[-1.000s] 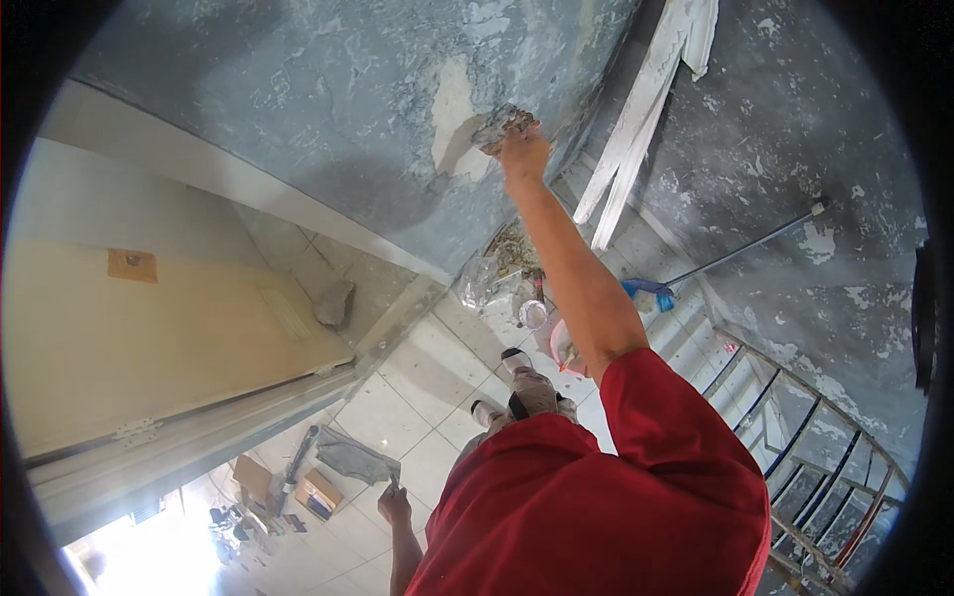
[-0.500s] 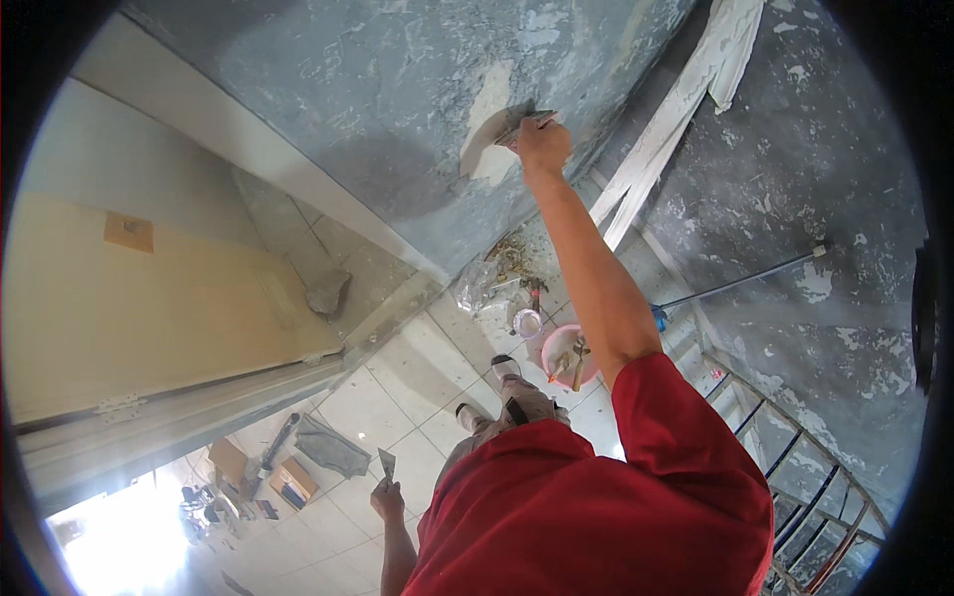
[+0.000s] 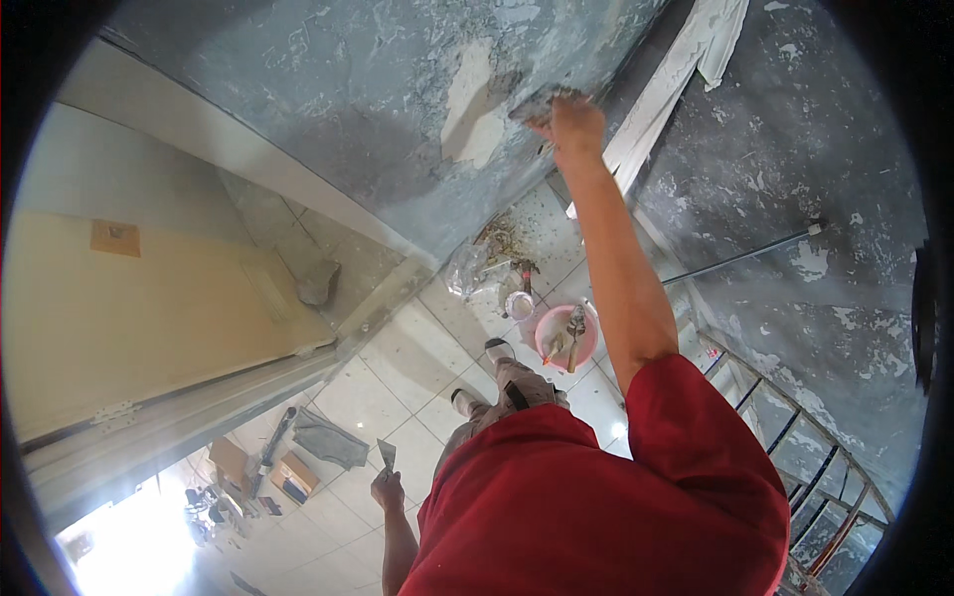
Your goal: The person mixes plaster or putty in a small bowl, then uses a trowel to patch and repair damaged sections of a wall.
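My right hand (image 3: 574, 129) is closed round a flat scraper (image 3: 537, 104), its blade crusted or mottled, raised against the grey, patchy wall (image 3: 368, 89) just right of a bare cream patch (image 3: 473, 94). Low at my left, my left hand (image 3: 388, 489) grips a metal putty knife (image 3: 389, 452) pointing up. On the tiled floor below the wall stand a pink basin (image 3: 552, 329) with tools in it and a small white tub (image 3: 520, 306), beside a clear plastic bag (image 3: 464, 266) and debris (image 3: 507, 233).
A cream door (image 3: 139, 308) is at the left. Cardboard boxes (image 3: 295, 475) and grey cloth (image 3: 329, 440) lie on the floor near a bright opening. At the right are long white strips (image 3: 651, 129) against the darker wall, a long pole (image 3: 750, 254) and a metal ladder (image 3: 835, 462).
My right hand with the scraper has moved rightward along the wall, away from the cream patch, and slightly upward. The view has shifted a little, showing more of the pink basin.
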Action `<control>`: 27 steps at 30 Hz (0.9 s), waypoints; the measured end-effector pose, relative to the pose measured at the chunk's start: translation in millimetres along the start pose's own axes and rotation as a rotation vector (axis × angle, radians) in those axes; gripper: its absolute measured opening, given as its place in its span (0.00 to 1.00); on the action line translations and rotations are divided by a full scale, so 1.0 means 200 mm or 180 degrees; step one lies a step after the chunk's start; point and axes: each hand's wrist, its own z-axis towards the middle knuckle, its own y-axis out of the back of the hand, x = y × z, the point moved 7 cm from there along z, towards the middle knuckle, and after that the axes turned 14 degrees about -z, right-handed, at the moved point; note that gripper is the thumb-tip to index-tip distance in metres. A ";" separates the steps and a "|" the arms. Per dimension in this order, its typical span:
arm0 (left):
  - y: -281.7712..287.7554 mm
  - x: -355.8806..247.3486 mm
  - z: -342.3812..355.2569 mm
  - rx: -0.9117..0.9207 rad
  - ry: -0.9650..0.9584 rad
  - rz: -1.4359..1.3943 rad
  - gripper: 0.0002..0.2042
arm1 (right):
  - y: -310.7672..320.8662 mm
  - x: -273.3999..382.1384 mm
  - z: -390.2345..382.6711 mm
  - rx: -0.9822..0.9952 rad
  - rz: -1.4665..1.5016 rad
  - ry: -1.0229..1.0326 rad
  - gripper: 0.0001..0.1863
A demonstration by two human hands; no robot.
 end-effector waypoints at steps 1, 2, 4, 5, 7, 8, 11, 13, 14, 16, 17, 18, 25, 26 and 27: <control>0.00 0.00 0.01 0.0029 0.0026 -0.0053 0.07 | 0.03 -0.07 0.01 -0.0182 -0.0399 -0.0123 0.15; 0.00 0.01 0.02 0.0017 0.0014 -0.0057 0.07 | 0.02 -0.11 0.02 -0.0178 -0.0384 -0.0115 0.15; 0.03 0.01 0.04 -0.0126 -0.0293 0.0025 0.07 | -0.02 -0.20 0.04 -0.0205 -0.0849 -0.0200 0.16; 0.03 0.00 0.04 -0.0125 -0.0308 0.0028 0.07 | -0.04 -0.23 0.06 -0.0215 -0.0838 -0.0196 0.16; 0.01 0.03 0.04 0.0216 0.0164 0.0253 0.09 | -0.11 -0.20 0.07 -0.0235 -0.0702 0.0223 0.15; 0.01 0.03 0.04 0.0228 0.0157 0.0265 0.09 | -0.12 -0.20 0.08 -0.0252 -0.0704 0.0217 0.15; 0.00 0.11 0.00 0.0269 0.0256 0.0514 0.08 | -0.27 -0.09 0.03 -0.0057 -0.0399 -0.0241 0.12; 0.01 0.09 -0.03 -0.0084 -0.0263 0.0003 0.07 | -0.33 0.07 0.06 -0.0064 -0.0706 0.0322 0.10; 0.02 0.11 -0.04 -0.0087 -0.0241 0.0027 0.07 | -0.33 0.12 0.03 0.0064 -0.0382 0.0030 0.09; -0.01 0.12 -0.06 0.0241 -0.0012 0.0401 0.07 | -0.28 0.31 -0.09 0.0160 -0.0066 -0.0269 0.09; -0.04 0.11 -0.06 0.0417 0.0082 0.0579 0.08 | -0.25 0.42 -0.09 0.0469 0.0427 0.0302 0.09; -0.04 0.11 -0.06 0.0420 0.0084 0.0581 0.08 | -0.22 0.51 -0.09 0.0801 0.0926 0.0871 0.09; -0.03 0.07 0.06 0.0259 0.0166 0.0334 0.09 | -0.04 -0.08 0.11 0.0187 -0.1101 0.0476 0.16; 0.01 0.06 0.05 0.0088 0.0199 0.0219 0.09 | -0.08 -0.14 0.01 0.0019 -0.0614 -0.0166 0.12; -0.03 -0.05 0.04 0.0222 0.0125 0.0294 0.10 | -0.03 -0.14 0.03 -0.0061 -0.0627 -0.0128 0.12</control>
